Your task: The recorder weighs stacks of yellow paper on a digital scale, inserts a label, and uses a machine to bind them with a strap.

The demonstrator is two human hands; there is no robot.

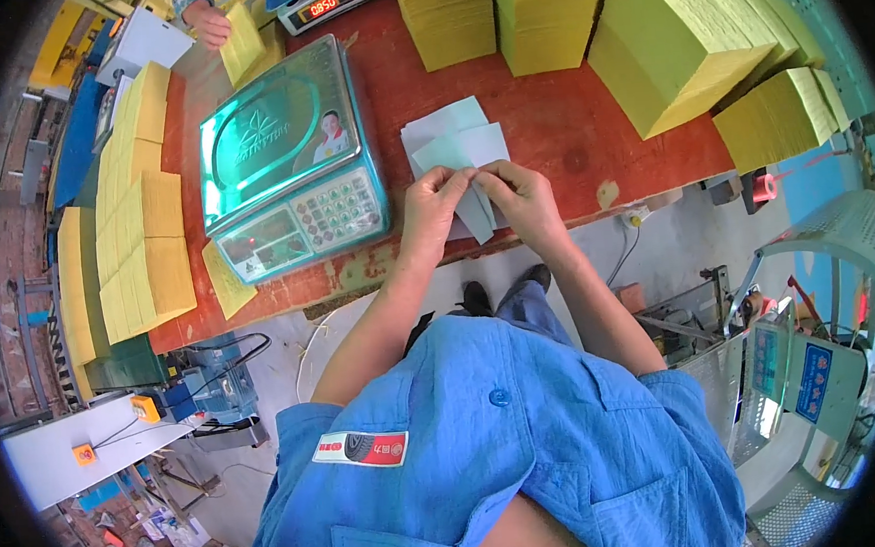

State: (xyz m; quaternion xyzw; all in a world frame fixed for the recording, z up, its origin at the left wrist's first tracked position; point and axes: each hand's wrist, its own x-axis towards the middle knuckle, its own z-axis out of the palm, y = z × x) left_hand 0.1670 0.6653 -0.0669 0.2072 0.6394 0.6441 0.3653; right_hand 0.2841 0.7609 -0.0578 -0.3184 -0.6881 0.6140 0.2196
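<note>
Pale paper sheets [455, 152], thin and limp we judge, we pinch at their near edge with left hand [433, 206] and right hand [523, 200].

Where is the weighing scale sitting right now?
In the head view, the teal weighing scale sits on the red table, left of the person's hands, with stacks of yellow paper on its far left.

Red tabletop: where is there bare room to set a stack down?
Bare table lies between the pale sheets and the yellow stacks. Left is crowded: scale, more stacks. Both hands pinch a sheet at the front edge.
</note>
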